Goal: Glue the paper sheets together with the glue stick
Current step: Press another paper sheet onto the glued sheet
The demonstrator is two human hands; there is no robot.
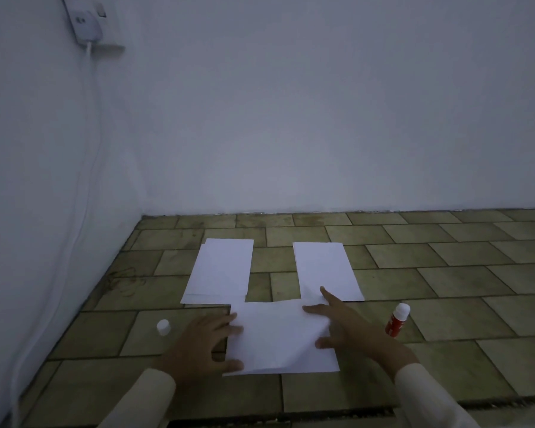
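The glue stick point(397, 320) stands upright on the tiled floor point(464, 273) just right of the nearest sheet, its body red with a white top; there is white print on the red label, but it is too small and blurred to read. A small white cap point(163, 327) sits on the floor to the left of the left hand, well apart from the stick. No other writing can be made out anywhere. The near paper sheet point(280, 338) lies flat on the floor in front of the person, its far edge overlapping the near ends of two other sheets: the left paper sheet point(221, 268) and the right paper sheet point(325, 268), which lie side by side with a strip of bare tile between them. The left hand point(198, 344) is spread open, palm down, with its fingertips pressing the left edge of the near sheet. The right hand point(349, 329) is likewise open and flat, fingers splayed; its index finger reaches forward onto the near end of the right sheet while the others rest on the near sheet's right side. Both wrists come out of pale cream sleeves point(426, 393). A white wall point(291, 118) rises behind, with a socket and charger point(88, 23) at upper left and a white cable point(84, 180) hanging down from it.
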